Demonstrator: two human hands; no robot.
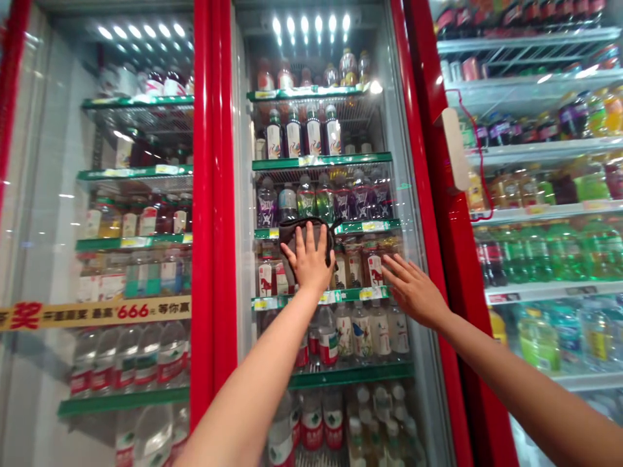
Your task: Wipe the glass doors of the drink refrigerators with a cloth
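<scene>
- Left hand (pixel 310 259) is flat against the glass door (pixel 389 194) of the middle fridge, fingers spread, pressing a dark cloth (pixel 304 232) onto the glass. So it's pinning the cloth with an open palm, not gripping it.
- The cloth sits about mid-height on that door, just above the left hand's fingertips, in front of the third green shelf (pixel 370 226) from the top.
- Right hand (pixel 413 288) is just to the right of the cloth and a bit lower, fingers out, resting open on the same glass near the door's right edge. It holds nothing.
- Behind the glass the fridge is packed: dark bottles (pixel 302 135) up above the cloth, purple-label ones right behind it, clear water bottles (pixel 363 331) below.
- Left of the cloth there's a red door frame (pixel 211 194), then another fridge with a yellow banner (pixel 97 313) across it.
- Right of the cloth, an open cooler has green bottles (pixel 545 253) on its shelves.
</scene>
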